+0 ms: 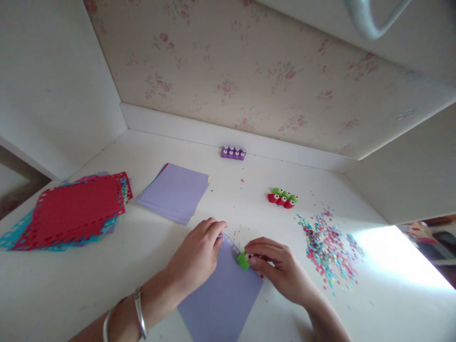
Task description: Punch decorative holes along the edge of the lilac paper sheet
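Observation:
A sheet of lavender paper point(224, 304) lies at an angle on the white desk in front of me, with small punched holes along its far right edge. My left hand point(203, 249) pinches the far corner of this sheet between thumb and fingers. At the right edge of the sheet, my right hand point(272, 266) grips a green craft punch point(243, 261) with a white button. The punch sits over the paper's edge, and its slot is hidden.
Left, punched red sheets point(78, 209) lie over blue ones. A stack of lavender paper point(174, 190) is nearby. Purple punches point(233, 153) stand at the back, red and green punches point(283, 198) further right. Colourful confetti point(329, 249) is heaped at the right.

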A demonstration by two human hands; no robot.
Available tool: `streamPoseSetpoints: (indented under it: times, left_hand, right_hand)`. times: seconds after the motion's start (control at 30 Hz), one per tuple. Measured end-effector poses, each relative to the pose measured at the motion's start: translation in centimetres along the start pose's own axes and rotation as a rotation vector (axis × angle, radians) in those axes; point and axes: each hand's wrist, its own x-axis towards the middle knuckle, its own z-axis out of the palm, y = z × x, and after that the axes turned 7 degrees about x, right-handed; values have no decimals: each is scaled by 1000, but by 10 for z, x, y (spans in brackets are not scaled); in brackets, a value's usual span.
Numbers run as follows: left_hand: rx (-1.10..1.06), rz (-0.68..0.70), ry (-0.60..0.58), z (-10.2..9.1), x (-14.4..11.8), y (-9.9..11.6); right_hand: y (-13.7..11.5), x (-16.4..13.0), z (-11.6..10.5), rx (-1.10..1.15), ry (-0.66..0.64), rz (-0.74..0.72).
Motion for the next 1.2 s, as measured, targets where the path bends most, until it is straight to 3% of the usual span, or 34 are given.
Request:
streamPoseSetpoints:
  times: [0.4, 0.57, 1.2]
  left_hand:
    - [-194, -152, -80, -14, 6, 2]
    - [-267, -215, -145, -17, 10, 3]
    - [-302, -232, -210, -19, 11, 4]
  right_hand:
    - [12, 0, 0, 91, 263, 12]
    - [14, 2, -1, 0, 345, -34]
    - [6, -1, -1, 38, 199, -53]
